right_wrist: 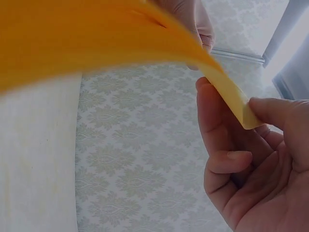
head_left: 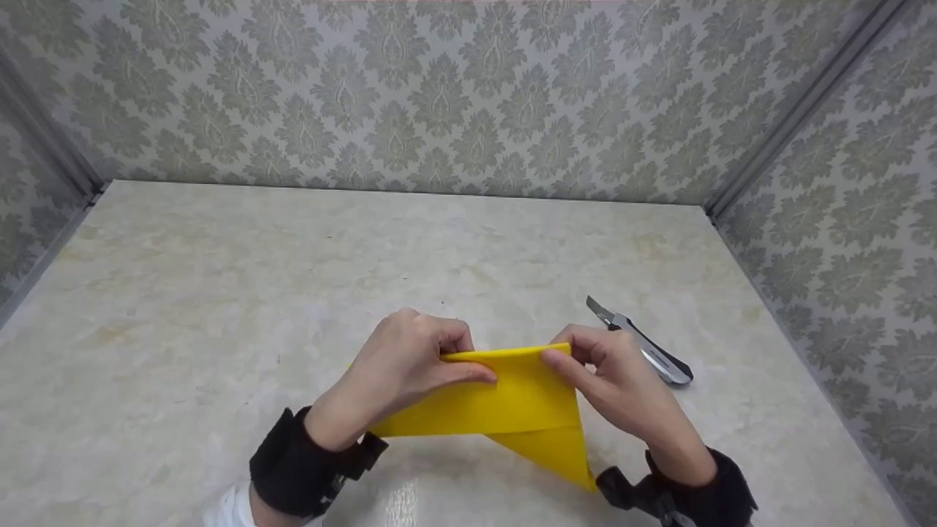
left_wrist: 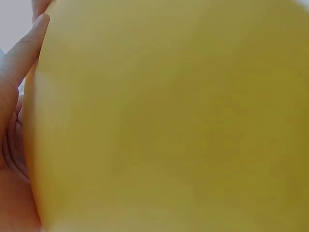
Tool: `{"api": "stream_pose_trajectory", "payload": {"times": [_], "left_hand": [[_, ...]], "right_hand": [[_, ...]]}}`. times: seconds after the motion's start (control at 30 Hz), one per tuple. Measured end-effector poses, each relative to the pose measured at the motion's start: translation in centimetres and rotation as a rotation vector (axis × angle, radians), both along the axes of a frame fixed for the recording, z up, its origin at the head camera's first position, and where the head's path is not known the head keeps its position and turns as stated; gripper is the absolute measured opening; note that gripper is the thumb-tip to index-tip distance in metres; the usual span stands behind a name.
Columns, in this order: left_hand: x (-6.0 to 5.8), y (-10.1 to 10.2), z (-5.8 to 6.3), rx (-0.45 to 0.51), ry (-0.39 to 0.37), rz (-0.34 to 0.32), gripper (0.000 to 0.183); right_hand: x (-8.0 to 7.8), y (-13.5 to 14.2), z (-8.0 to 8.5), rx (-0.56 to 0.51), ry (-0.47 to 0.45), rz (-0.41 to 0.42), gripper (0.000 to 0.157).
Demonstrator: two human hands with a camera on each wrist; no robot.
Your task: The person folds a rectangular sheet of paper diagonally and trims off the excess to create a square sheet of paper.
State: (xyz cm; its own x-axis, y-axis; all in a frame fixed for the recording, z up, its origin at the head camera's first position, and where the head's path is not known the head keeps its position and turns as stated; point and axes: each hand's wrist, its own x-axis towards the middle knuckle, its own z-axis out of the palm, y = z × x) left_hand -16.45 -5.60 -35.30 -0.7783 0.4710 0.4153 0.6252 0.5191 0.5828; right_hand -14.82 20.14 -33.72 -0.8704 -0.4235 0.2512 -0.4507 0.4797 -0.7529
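Note:
A folded sheet of yellow paper (head_left: pixel 512 399) is held up between both hands near the table's front. My left hand (head_left: pixel 402 359) pinches its upper edge, thumb on the near face and fingers curled behind. At the upper right corner my right hand (head_left: pixel 622 373) pinches the same edge between thumb and fingers. A pointed flap hangs below on the right. In the left wrist view the yellow paper (left_wrist: pixel 169 121) fills most of the picture and hides much of that hand's work. The right wrist view shows the right thumb (right_wrist: pixel 273 110) against the paper's narrow end.
A utility knife (head_left: pixel 655 351) with its blade out lies on the pale table (head_left: pixel 219 293), just beyond and right of my right hand. Patterned wall panels (head_left: pixel 439 95) stand behind the table and at both sides. Each wrist wears a black band (head_left: pixel 293 461).

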Motion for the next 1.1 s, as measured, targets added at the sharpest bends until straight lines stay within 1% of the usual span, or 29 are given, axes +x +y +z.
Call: {"api": "stream_pose_trajectory", "payload": {"times": [0.13,0.23,0.3,0.37,0.47,0.57,0.67,0.8,0.9,1.0,1.1], "left_hand": [[0.0,0.1,-0.1,-0.002,0.028,0.002,0.036],[0.0,0.2,-0.2,-0.010,0.038,0.002,0.036],[-0.1,0.2,-0.3,-0.014,0.059,0.001,0.037],[-0.2,0.1,-0.4,-0.017,0.095,-0.003,0.037],[-0.3,0.0,-0.7,-0.026,0.170,0.003,0.039],[-0.4,-0.1,-0.9,-0.039,0.233,0.011,0.040],[-0.4,-0.2,-0.9,-0.056,0.244,0.008,0.040],[-0.3,-0.1,-0.9,-0.065,0.254,-0.008,0.038],[-0.3,0.2,-1.0,-0.014,0.306,-0.047,0.028],[-0.1,0.8,-1.1,0.083,0.335,-0.125,0.016],[0.1,1.6,-1.2,0.169,0.310,-0.197,0.013]], "right_hand": [[0.1,-0.1,-0.2,0.044,0.093,0.012,0.011],[0.1,-0.1,-0.3,0.061,0.140,-0.005,0.012],[0.1,-0.1,-0.3,0.071,0.172,-0.006,0.013],[0.1,-0.1,-0.4,0.091,0.217,0.014,0.013],[0.1,0.0,-0.5,0.133,0.301,0.070,0.012],[0.0,0.0,-0.7,0.173,0.359,0.115,0.012],[0.0,-0.2,-0.9,0.219,0.419,0.134,0.008],[0.0,-0.7,-1.3,0.246,0.583,0.152,0.005],[0.0,-0.9,-1.4,0.226,0.679,0.154,0.007],[0.2,-1.1,-1.5,0.214,0.705,0.159,0.012],[0.3,-1.2,-1.5,0.185,0.693,0.182,0.014]]}}
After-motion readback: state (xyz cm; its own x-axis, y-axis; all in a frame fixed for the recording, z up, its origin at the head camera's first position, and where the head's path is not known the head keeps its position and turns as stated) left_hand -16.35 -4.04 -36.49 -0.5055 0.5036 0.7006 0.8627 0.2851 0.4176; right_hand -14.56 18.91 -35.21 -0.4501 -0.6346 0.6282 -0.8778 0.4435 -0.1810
